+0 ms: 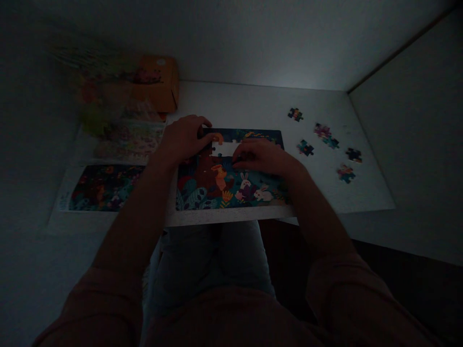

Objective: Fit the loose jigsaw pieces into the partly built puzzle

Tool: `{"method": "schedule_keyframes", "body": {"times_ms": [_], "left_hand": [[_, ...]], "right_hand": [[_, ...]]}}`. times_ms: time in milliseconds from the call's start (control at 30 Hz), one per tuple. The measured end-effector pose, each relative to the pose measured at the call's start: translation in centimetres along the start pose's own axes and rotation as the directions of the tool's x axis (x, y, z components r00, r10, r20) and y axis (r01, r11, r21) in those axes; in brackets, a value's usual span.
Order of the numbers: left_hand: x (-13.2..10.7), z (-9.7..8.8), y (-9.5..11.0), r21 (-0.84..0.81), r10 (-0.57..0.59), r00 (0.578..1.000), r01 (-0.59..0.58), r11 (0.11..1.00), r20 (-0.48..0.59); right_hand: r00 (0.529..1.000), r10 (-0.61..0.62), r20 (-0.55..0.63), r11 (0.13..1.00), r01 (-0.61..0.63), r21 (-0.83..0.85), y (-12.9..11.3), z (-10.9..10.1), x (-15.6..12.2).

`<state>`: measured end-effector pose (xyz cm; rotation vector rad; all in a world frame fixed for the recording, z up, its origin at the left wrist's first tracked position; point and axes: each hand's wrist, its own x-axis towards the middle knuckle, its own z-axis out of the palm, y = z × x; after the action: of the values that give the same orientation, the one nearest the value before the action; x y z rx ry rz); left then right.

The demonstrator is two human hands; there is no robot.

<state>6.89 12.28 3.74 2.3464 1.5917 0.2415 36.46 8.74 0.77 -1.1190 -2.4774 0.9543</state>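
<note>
1. My feed from the head camera is dim, but I can make out both hands in the middle of the frame. They are apart, each one curled over the top part of the puzzle.
2. The left hand [183,140] rests at the puzzle's upper edge, with its fingers reaching right toward the gap. I cannot tell whether it grips a piece.
3. The right hand [258,156] sits just right of that gap, fingertips [238,161] down on the puzzle. Something dark may lie under them, but I cannot tell if it is clamped on a piece.
4. The puzzle [231,190] lies flat at the near edge of the table [253,106], centre frame. It shows a brown bear and white rabbits among leaves. A white gap [224,148] lies in its upper part, between my two hands.
5. Six loose pieces [306,148] lie scattered right of the puzzle, well apart from both hands. Two of them touch or nearly touch.
6. At left, a picture sheet [104,188] lies flat beside the puzzle. Above it is a blurred printed sheet [130,140], and at upper left an orange box [157,83] stands near the far edge.
7. At the bottom of the frame, I see jeans [213,260] and the person's sleeves [97,308].
</note>
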Motion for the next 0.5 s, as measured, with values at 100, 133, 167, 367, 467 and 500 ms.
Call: {"method": "schedule_keyframes", "body": {"times_ms": [100, 133, 167, 367, 467, 500], "left_hand": [[0.0, 0.1, -0.2, -0.014, -0.003, 1.0, 0.003, 1.0, -0.013], [0.1, 0.2, -0.3, -0.027, 0.0, 1.0, -0.001, 1.0, -0.024], [0.1, 0.2, -0.4, -0.041, 0.005, 0.999, -0.006, 0.999, -0.033], [0.2, 0.2, -0.4, -0.104, 0.025, 0.999, -0.029, 0.994, -0.044], [0.3, 0.1, -0.4, -0.101, 0.031, 0.999, -0.034, 0.994, -0.032], [0.3, 0.0, -0.4, -0.099, 0.032, 0.999, -0.034, 0.995, -0.028]], "right_hand": [[1.0, 0.024, 0.009, 1.0, -0.024, -0.012, -0.1, -0.1, 0.1], [1.0, 0.028, 0.007, 1.0, -0.027, -0.013, -0.2, -0.2, 0.2], [1.0, 0.031, 0.003, 0.999, -0.031, -0.015, -0.4, -0.3, 0.2], [0.998, 0.039, -0.039, 0.983, -0.045, -0.18, -3.1, -0.6, -1.5], [0.999, 0.047, -0.011, 0.979, -0.048, -0.199, -4.6, 0.1, -3.0], [0.998, 0.057, -0.012, 0.978, -0.059, -0.2, -5.0, 0.6, -3.5]]}}
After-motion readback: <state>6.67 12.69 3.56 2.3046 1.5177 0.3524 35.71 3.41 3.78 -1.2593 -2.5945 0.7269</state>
